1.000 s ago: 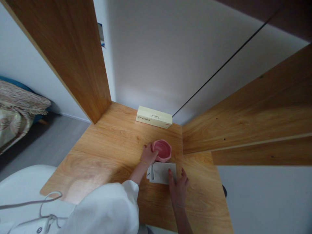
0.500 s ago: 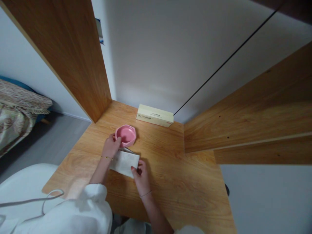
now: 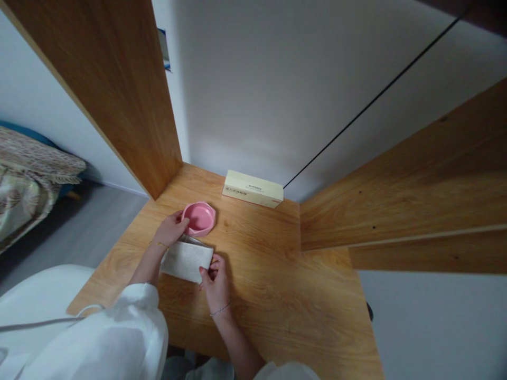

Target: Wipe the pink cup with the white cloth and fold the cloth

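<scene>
A pink bowl with an angular rim is on the wooden tabletop, nothing visible inside it. My left hand grips its left side, the thumb over the near rim and the fingers partly hidden behind it. Just below the bowl is a folded whitish cloth, lying partly beneath my left wrist. Its right edge is pinched between the thumb and fingers of my right hand.
A long cream box with printed lettering lies at the back against the wall. Wooden panels rise on the left and right of the table. A white chair stands at the left.
Both hands have shifted left, the bowl and the cloth moving along with them. The cream box stays where it was.
</scene>
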`<state>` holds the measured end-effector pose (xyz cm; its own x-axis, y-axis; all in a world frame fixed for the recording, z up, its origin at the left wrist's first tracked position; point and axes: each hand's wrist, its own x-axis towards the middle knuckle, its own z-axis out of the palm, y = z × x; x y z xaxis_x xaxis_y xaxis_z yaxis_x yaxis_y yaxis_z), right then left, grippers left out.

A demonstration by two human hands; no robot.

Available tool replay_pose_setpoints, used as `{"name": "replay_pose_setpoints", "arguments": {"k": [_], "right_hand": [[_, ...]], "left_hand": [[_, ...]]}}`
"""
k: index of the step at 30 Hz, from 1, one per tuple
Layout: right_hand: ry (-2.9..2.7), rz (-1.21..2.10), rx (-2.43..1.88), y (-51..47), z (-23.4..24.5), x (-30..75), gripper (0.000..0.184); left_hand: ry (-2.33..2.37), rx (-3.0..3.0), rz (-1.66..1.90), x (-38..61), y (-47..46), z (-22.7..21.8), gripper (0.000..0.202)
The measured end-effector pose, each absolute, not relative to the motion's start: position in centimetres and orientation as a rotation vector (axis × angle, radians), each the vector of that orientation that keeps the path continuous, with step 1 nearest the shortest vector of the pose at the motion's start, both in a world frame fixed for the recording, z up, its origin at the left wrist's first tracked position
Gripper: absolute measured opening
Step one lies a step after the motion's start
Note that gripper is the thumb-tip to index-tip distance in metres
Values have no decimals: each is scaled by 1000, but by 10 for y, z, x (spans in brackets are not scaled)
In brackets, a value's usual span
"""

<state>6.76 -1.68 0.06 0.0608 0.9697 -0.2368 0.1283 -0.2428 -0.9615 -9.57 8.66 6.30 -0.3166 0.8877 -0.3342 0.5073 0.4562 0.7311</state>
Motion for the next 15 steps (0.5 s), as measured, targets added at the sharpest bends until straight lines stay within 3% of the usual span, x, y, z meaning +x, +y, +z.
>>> {"name": "replay_pose_setpoints", "arguments": {"k": [3,7,11,15], "right_hand": [[-1180,1230,-1486,-16,4,73,32],[-1435,898,-1543,-10,12,97,28],[-1754,576,-1583,-3,13,137,33],[-2000,355,-1605,-1,0,168,47]], "left_hand": [[1961,1312,588,-95,88,61,43],[2173,1426,533,-92,83,58,44],[2395,1607,792,-70,60,63,42],[2114,1915,975,-25,24,67,34]]}}
